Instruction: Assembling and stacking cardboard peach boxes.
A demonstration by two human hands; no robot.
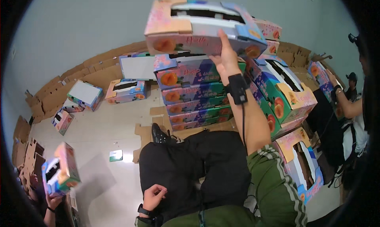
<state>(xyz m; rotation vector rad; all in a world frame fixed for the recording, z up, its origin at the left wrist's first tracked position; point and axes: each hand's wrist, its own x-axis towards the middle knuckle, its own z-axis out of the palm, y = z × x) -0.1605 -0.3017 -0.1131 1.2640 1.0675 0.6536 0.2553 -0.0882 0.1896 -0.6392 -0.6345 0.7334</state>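
My right hand (227, 61) grips the near side of a colourful fruit carton (194, 43), its thumb against the printed side panel. The carton is pink, peach and blue, with a long opening in its top. It is raised over a stack of similar cartons (198, 97), tilted slightly; whether it touches the top one I cannot tell. My left hand (153, 197) lies on my left thigh, fingers curled inward with nothing visible in them.
More cartons (283, 90) stand stacked at the right. Single cartons (126, 91) lie on the floor at the left, by a low cardboard wall (95, 70). A person's hand (53, 201) holds a carton (61, 169) at lower left. Another person (352, 104) handles a carton at far right.
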